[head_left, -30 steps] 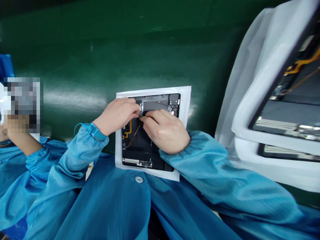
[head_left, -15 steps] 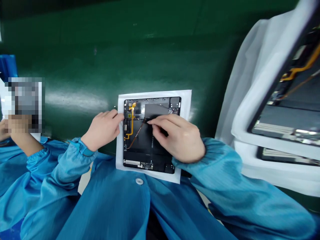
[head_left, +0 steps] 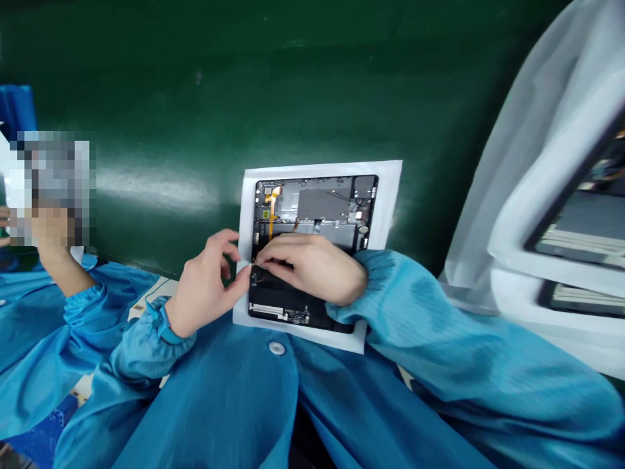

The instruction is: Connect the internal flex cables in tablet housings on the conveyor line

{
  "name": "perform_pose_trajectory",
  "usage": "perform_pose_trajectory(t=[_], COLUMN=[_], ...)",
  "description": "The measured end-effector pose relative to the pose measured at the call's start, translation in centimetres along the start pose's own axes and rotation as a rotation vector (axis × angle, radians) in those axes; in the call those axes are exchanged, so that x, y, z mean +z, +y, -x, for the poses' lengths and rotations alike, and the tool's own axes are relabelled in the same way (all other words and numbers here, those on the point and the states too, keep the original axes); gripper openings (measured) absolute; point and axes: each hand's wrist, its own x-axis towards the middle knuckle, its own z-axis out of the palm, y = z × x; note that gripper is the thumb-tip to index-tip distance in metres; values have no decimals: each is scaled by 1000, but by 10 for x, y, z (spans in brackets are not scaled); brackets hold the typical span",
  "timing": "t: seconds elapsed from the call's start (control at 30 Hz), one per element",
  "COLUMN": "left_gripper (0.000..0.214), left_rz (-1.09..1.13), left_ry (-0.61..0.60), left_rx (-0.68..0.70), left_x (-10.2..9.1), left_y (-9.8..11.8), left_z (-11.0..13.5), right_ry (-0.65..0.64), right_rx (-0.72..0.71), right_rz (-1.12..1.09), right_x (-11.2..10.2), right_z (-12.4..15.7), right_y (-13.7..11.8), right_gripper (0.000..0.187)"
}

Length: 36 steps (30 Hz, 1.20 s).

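An opened tablet (head_left: pixel 312 205), with its dark inner parts showing, lies face up on a white foam sheet (head_left: pixel 390 179). An orange-yellow ribbon cable (head_left: pixel 273 212) runs down its left side and passes out of sight behind my right hand (head_left: pixel 312 264). That hand lies across the middle of the tablet, thumb and forefinger pinched at the left edge; whatever is in the pinch is too small to make out. My left hand (head_left: pixel 209 280) is at the same edge, its thumb tip close to the pinch and its other fingers apart, holding nothing I can see.
More opened tablets (head_left: pixel 581 225) are stacked in white foam sheets (head_left: pixel 512 228) on the right. At the left, a co-worker's hand (head_left: pixel 53 228) is partly blurred out, near a blue object (head_left: pixel 17 107). A glossy green table (head_left: pixel 195 117) stretches behind the tablet.
My right hand has moved left and down, from the tablet's middle to its left edge. My left hand has opened its fingers and turned its thumb toward that edge. The view has shifted slightly.
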Motion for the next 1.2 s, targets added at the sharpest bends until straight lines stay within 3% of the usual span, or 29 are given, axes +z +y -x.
perform_pose_trajectory(t=[0.1, 0.2, 0.6, 0.9, 1.2], left_gripper=[7, 14, 24, 21, 21], left_rz=[-63, -106, 31, 22, 93], left_ry=[-186, -268, -337, -309, -289], left_rx=[-168, -178, -201, -302, -273], left_x=[12, 21, 12, 16, 8], left_y=[-2, -5, -4, 3, -1], left_z=[3, -4, -28, -34, -41], right_ry=[6, 12, 1, 213, 241], right_rx=[-5, 0, 20, 4, 22], right_rz=[-6, -1, 9, 109, 176], right_x=[1, 2, 0, -3, -2], right_z=[-2, -5, -10, -11, -20], right_y=[2, 1, 1, 1, 8], right_gripper=[18, 18, 21, 20, 21])
